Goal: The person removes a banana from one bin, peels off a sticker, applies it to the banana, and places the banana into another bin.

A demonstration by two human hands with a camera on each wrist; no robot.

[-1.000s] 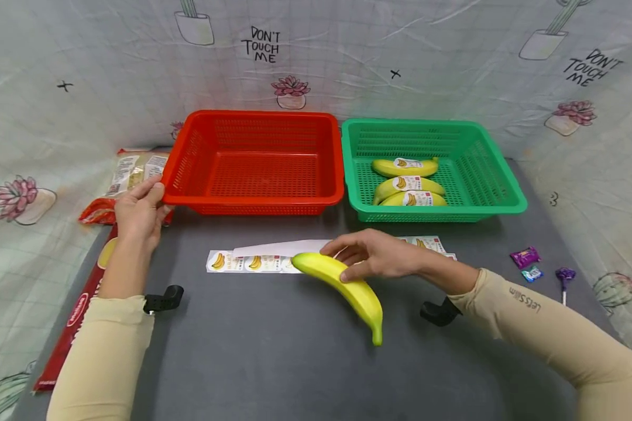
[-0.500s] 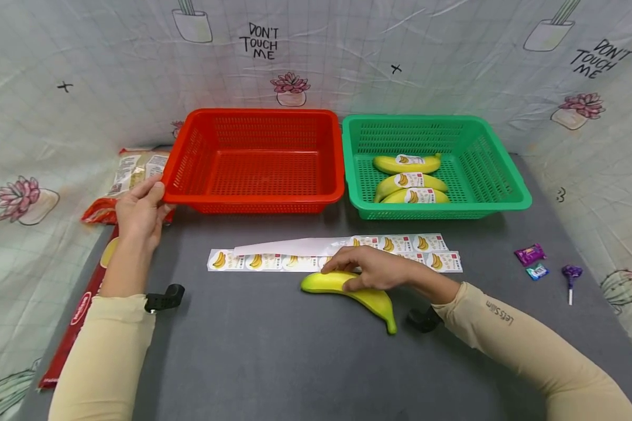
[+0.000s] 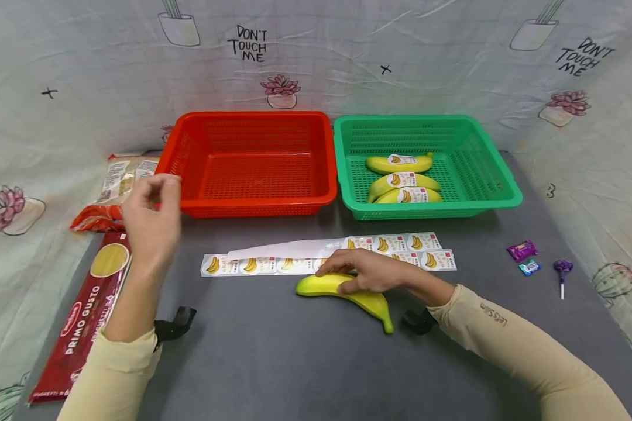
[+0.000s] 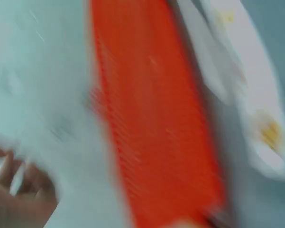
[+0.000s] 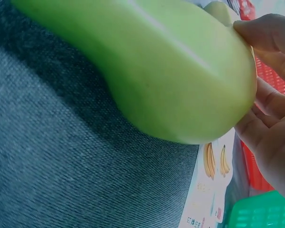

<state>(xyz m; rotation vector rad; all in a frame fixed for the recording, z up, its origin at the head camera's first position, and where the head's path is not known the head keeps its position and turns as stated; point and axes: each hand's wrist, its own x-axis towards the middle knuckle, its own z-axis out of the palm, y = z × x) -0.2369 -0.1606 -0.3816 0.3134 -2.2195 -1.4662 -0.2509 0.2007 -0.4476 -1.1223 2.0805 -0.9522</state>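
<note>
A yellow banana (image 3: 371, 302) lies on the grey table in front of me. My right hand (image 3: 342, 275) grips its thick end, fingers curled over the top; in the right wrist view those fingers (image 5: 270, 42) press against the banana (image 5: 147, 71). A strip of banana stickers (image 3: 400, 242) lies just behind it. My left hand (image 3: 155, 199) hovers, blurred, in front of the left corner of the red basket (image 3: 253, 204), fingers loosely curled and holding nothing. The left wrist view is a blur of red basket (image 4: 151, 118) and sticker strip (image 4: 256, 95).
A green basket (image 3: 505, 196) right of the red one holds three stickered bananas (image 3: 400, 165). A spaghetti pack (image 3: 79, 321) and another food bag (image 3: 116, 181) lie at the left. Wrapped candies (image 3: 522, 250) and a lollipop (image 3: 562, 272) sit at the right.
My left hand has let go of the red basket's corner and lifted toward me. My right hand laid the banana down on the table, nearer the sticker strip, and still holds it.
</note>
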